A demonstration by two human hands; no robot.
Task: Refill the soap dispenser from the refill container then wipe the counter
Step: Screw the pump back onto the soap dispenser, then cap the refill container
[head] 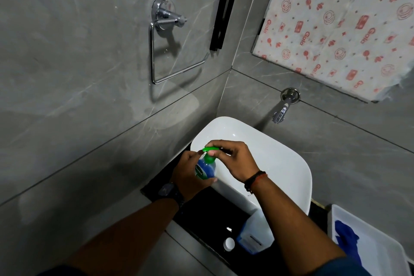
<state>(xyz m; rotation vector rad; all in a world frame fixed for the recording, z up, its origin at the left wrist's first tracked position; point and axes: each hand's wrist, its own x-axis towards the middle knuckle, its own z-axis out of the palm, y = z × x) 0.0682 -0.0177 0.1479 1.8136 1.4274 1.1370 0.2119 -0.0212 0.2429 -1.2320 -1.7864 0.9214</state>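
Observation:
A blue soap dispenser (206,169) with a green pump top (210,152) stands at the left edge of the white basin. My left hand (190,177) wraps around the bottle's body. My right hand (235,159) pinches the green pump head from above. On the black counter (201,215) near me lies the refill container (253,235), pale blue and white, partly hidden behind my right forearm. Its white cap (229,243) lies loose on the counter beside it.
The white basin (291,163) sits on the counter under a chrome wall tap (281,113). A white tray (380,251) at the lower right holds a blue cloth (346,237). A chrome towel ring (165,45) hangs on the grey tiled wall.

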